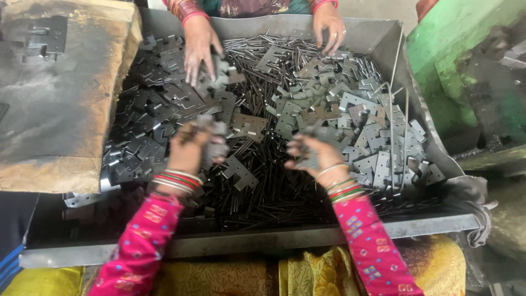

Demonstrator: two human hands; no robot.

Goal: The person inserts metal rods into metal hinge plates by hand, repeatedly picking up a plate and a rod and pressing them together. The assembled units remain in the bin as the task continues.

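The fingers of the left hand [189, 148] are curled around a small stack of flat metal plates [211, 137], gripping them by the edges, near the middle of the tray [274, 238]. The fingers of the right hand [318, 156] are bent around another grey plate [318, 134], which they pinch between thumb and fingertips; some of it is hidden by the hand. Both wrists carry coloured bangles and pink sleeves.

The plates look like stamped hinge leaves: thin, stiff, with notched corners and small holes. One plate is probably light, but a stack has weight. The surfaces seem dark and maybe oily, so they may slip, and the cut edges may be sharp. A safe hold is probably on the flat faces or along the straight long edge, not on the notches.

Around the hands lies a loose heap of the same plates, darker on the left and paler grey on the right, and under them many thin metal pins [263, 192] lying near to far. They do not break, but they tangle together.

At the far side, another person's hands [200, 46] also rest in the heap; one presses on plates, the other [329, 24] touches the pile with spread fingers. A worn board [60, 98] covers the left side of the tray, and a green machine [455, 66] stands on the right.
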